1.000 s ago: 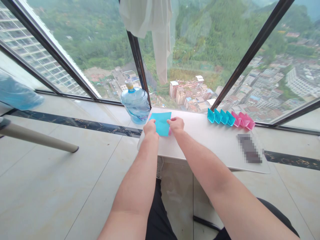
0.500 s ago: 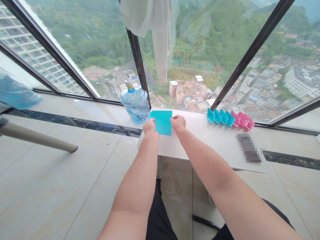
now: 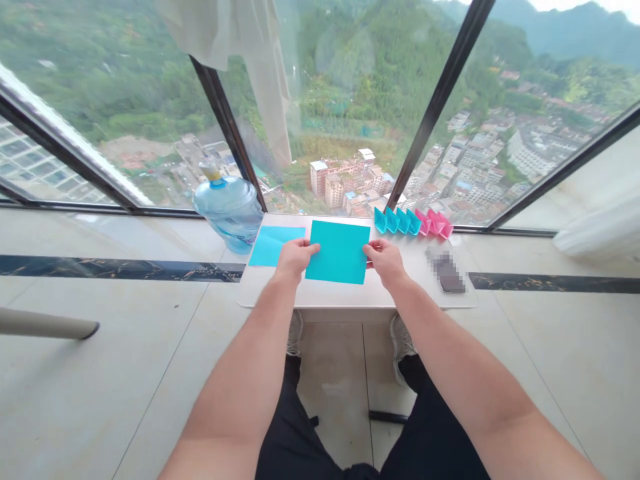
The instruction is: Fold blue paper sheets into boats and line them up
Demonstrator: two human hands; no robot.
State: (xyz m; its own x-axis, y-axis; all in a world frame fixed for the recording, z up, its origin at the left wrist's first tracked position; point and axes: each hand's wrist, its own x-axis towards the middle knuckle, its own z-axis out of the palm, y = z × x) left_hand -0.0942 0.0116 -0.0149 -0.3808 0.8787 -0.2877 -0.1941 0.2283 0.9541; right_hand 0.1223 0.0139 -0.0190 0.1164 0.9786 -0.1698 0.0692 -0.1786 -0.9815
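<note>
A flat teal sheet of paper is held up over the white table between my two hands. My left hand pinches its left edge, thumb on the face towards me. At the right edge, my right hand grips it between thumb and fingers; some fingers are behind the sheet. More light blue paper lies on the table at the left, partly covered by my left hand. Along the back right edge stands a row of folded paper pieces, several blue ones and several pink ones.
A large blue water bottle stands at the table's back left corner, by the window. On the table's right side lies a blurred-out dark object. A white curtain hangs in front of the glass. A beige leg reaches in at left.
Both hands have moved right across the table with a teal sheet, away from the light blue paper now visible at the left. The camera view has turned to the right.
</note>
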